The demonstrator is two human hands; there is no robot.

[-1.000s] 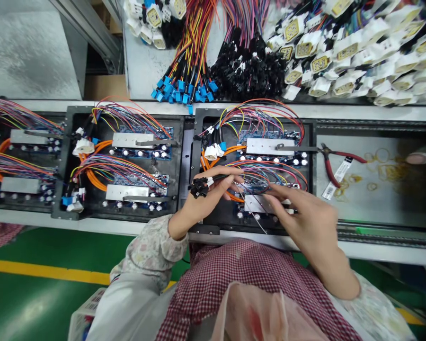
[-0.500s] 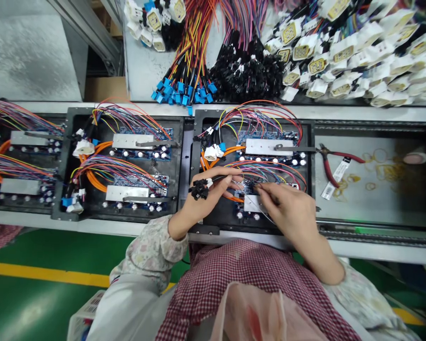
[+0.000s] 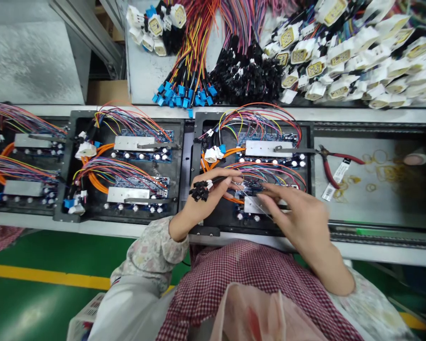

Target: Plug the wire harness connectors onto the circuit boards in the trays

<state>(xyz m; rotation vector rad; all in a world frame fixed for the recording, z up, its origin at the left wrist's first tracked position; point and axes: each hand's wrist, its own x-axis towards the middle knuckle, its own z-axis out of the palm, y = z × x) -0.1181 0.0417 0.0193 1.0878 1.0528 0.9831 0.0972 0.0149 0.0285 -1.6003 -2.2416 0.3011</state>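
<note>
My left hand is closed around a wire bundle with black connectors that stick out to the left past the thumb. It hovers over the left end of the lower circuit board. Beside that board's silver metal bar, my right hand has thumb and forefinger apart, slightly blurred. A thin pale strand runs slantwise between the hands; its ends are hard to make out. Coloured wires arch behind the fingers. The right hand covers part of the board.
The black tray also holds an upper board with a metal bar. Red-handled cutters, a white label and yellow rubber bands lie to the right. Wire harnesses with white connectors and blue connectors are piled behind.
My right hand has drawn slightly right and toward me, and its pinched fingers have parted. The left hand keeps its hold in nearly the same spot. Trays at the left sit slightly further right.
</note>
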